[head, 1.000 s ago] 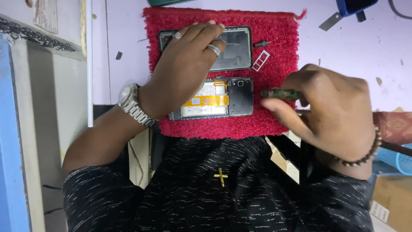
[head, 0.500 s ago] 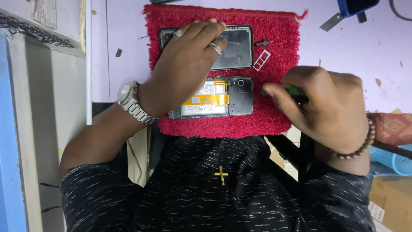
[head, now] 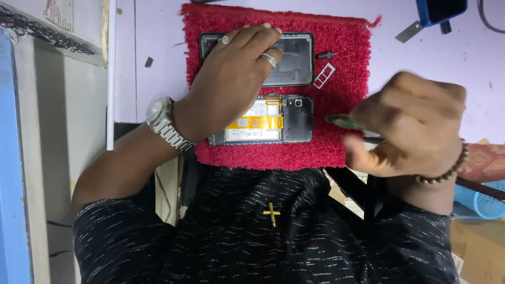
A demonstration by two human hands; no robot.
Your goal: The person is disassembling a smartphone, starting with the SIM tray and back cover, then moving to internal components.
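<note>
1. Lilac bench top [head: 452, 73], red fuzzy mat [head: 342, 58] on it as my landmark.
2. Opened phone [head: 273, 122] lies on mat's near half, battery showing; its back cover [head: 294, 60] lies on the far half.
3. My left hand [head: 231, 89] rests flat across both, gripping nothing.
4. My right hand [head: 410, 126], at mat's right edge, is closed on a green-handled tool [head: 344, 123]; blurred.
5. SIM tray [head: 324, 75] lies right of cover.
</note>
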